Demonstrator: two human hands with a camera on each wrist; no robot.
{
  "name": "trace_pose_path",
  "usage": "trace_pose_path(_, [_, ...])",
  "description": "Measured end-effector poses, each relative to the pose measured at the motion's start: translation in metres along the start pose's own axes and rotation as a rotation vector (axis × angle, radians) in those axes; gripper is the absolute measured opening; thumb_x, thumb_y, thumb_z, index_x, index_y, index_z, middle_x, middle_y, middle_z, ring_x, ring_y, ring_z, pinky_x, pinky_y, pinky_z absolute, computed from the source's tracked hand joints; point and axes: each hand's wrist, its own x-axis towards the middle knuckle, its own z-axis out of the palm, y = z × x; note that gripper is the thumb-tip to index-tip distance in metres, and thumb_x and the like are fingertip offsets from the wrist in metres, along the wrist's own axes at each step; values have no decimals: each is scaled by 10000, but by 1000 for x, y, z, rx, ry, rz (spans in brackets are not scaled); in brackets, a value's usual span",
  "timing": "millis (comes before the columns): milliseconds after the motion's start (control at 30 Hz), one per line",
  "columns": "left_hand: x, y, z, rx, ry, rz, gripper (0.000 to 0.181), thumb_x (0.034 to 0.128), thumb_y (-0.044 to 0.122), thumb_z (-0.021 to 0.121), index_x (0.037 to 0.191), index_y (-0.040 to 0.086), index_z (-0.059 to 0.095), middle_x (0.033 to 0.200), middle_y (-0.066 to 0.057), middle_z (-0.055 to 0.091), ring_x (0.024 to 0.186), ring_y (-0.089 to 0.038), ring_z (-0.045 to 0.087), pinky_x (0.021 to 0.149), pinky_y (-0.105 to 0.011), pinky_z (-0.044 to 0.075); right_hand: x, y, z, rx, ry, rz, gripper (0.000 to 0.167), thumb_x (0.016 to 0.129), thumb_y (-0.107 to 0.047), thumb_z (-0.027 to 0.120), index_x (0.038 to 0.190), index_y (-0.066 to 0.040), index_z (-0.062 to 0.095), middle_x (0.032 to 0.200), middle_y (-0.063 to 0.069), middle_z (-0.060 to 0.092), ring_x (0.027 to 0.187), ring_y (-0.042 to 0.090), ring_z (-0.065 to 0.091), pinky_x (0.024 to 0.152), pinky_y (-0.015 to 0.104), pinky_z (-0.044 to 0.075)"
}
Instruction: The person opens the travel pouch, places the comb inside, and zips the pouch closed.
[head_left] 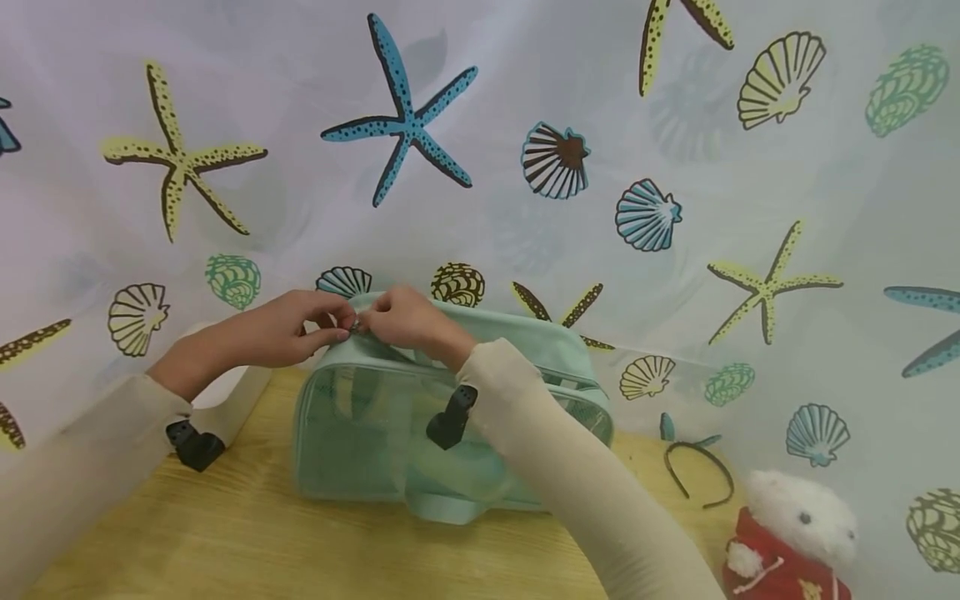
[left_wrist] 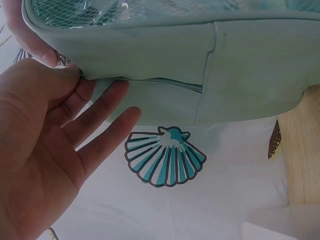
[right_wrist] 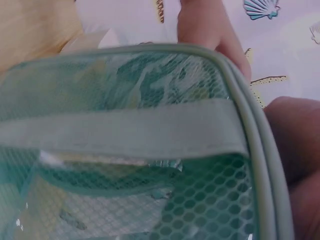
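Two bare hands of yours met at the upper left end of the mint-green, box-shaped bag with see-through panels, which stood on the light wood-grain table against the white curtain printed with sea shapes. Your left hand pinched the fabric edge between thumb and finger, its other fingers spread near the narrow slit. Your right hand was clamped, fingertips together, on the small silver metal zip pull. Working that zip well, I judged, called for keeping the edge taut, aligning both sides and drawing the pull gently along its track, so that no fabric snagged.
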Motion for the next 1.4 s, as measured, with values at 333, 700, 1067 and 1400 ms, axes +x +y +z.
trace_pose_path(333, [0,-8,3,113,12,55,67,1038,102,610,1071,157,628,1057,39,659,1020,-161,678,771,-315,564,1,4,1,-36,-8,-5,414,1060,-256,578,666,-147,644,603,-46,538,541,97,400,536,236,349])
trace_pose_path(700, [3,-11,4,164,13,92,57,1054,102,575,1030,152,586,970,78,584,981,-105,633,830,-343,562,-4,4,1,-52,-34,-28,488,1076,-227,510,595,-185,448,525,-61,344,484,99,298,530,234,316])
trace_pose_path(1067, [2,-9,2,166,7,75,34,1064,117,559,1035,133,564,961,59,578,1003,-142,645,842,-359,559,-3,6,0,28,-54,2,468,1077,-229,532,614,-174,498,543,-52,384,495,120,319,555,268,358])
trace_pose_path(1400, [1,-12,3,166,-10,58,50,1073,126,539,1034,153,553,974,56,588,1045,-168,656,860,-386,554,-5,9,-5,-4,-57,11,415,1064,-227,543,653,-171,565,548,-51,447,520,115,410,553,252,393])
